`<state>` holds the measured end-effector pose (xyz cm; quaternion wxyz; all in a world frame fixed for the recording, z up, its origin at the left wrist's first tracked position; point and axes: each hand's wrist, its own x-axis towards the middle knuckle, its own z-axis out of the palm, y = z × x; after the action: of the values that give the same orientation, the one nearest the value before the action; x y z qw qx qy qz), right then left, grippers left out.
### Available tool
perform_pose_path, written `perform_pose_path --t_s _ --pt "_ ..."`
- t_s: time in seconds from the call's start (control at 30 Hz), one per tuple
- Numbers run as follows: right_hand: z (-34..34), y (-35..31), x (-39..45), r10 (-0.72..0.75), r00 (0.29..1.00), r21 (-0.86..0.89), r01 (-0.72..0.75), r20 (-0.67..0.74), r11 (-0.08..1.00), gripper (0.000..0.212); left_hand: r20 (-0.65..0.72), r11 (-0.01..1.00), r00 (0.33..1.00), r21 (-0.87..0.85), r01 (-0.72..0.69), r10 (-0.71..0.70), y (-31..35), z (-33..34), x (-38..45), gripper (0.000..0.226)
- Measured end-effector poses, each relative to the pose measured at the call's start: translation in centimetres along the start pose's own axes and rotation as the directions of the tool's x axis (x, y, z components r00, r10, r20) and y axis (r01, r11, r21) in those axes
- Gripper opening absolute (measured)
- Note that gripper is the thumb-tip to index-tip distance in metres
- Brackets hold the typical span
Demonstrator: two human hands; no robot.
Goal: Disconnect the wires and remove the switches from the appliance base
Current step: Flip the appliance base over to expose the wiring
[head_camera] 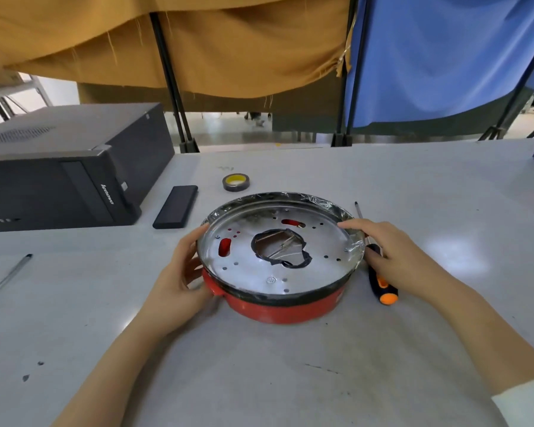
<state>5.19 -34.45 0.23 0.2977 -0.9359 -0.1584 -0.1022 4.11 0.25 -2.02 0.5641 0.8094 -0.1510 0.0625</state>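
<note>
Squarely in the middle of the grey-white worktable [413, 186] sits the round red appliance base [285, 311], its open top filled by a shiny perforated metal plate [318, 241] and its rim wrapped in black tape and crinkled clear film. A ragged black-edged hole [279, 248] gapes at the plate's centre, and thin metal strips or wires show through it, though which they are is hard to tell from this angle. Two red-lit slots pierce the plate, one toward the left and one toward the far side.

Both hands hold the base from opposite sides. The left hand [179, 272] curls round the left wall, thumb up at the rim and fingers against the red side near a small red lug. The right hand [392, 248] curls over the right rim, fingertips lying on the film-covered edge.

Just beside the right hand, partly under it, lies a black-and-orange-handled screwdriver [383, 288], its shaft pointing away. Beyond the base stands a roll of dark tape with a yellow core [235, 182]. To the left lie a flat black rectangular case [175, 206] and a black Lenovo desktop computer tower [59, 167] on its side. A slim pen [7, 280] lies near the left edge. Ochre and blue cloth screens hang behind.
</note>
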Motion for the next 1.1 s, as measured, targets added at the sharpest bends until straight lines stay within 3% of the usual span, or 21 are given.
perform_pose_path --t_s 0.37,0.5,0.6,0.73,0.9,1.0,1.1 --pt "-5.6 -3.1 -0.3 -0.020 0.990 0.325 0.065 -0.142 0.944 0.033 0.122 0.990 0.992 -0.138 -0.016 0.033 4.7 -3.5 1.0 0.064" --pt "-6.4 -4.4 -0.6 -0.017 0.991 0.431 0.075 -0.136 0.899 0.033 0.013 0.968 0.999 -0.247 -0.035 0.039 5.8 -3.2 1.3 0.077" --pt "-6.0 -5.3 -0.7 0.052 0.987 0.604 0.051 -0.152 0.796 0.028 -0.059 0.956 0.998 -0.292 -0.019 0.002 6.4 -2.1 1.3 0.072" --pt "-5.2 -5.7 -0.2 0.233 0.965 0.711 -0.081 -0.119 0.699 0.021 -0.044 0.890 0.993 -0.450 0.076 -0.108 7.5 -0.5 1.7 0.059" --pt "-3.6 -5.3 0.3 0.408 0.906 0.655 -0.375 0.110 0.656 0.025 -0.043 0.860 0.917 -0.366 0.355 -0.397 7.6 0.7 2.1 0.046" --pt "-2.3 -5.2 0.2 0.445 0.855 0.582 -0.511 0.268 0.632 0.031 -0.021 0.840 0.888 -0.337 0.426 -0.459 6.1 0.5 1.7 0.062" --pt "-1.4 -5.1 0.4 0.510 0.779 0.486 -0.627 0.365 0.609 0.039 -0.075 0.830 0.867 -0.341 0.442 -0.492 4.7 -0.3 1.8 0.040"
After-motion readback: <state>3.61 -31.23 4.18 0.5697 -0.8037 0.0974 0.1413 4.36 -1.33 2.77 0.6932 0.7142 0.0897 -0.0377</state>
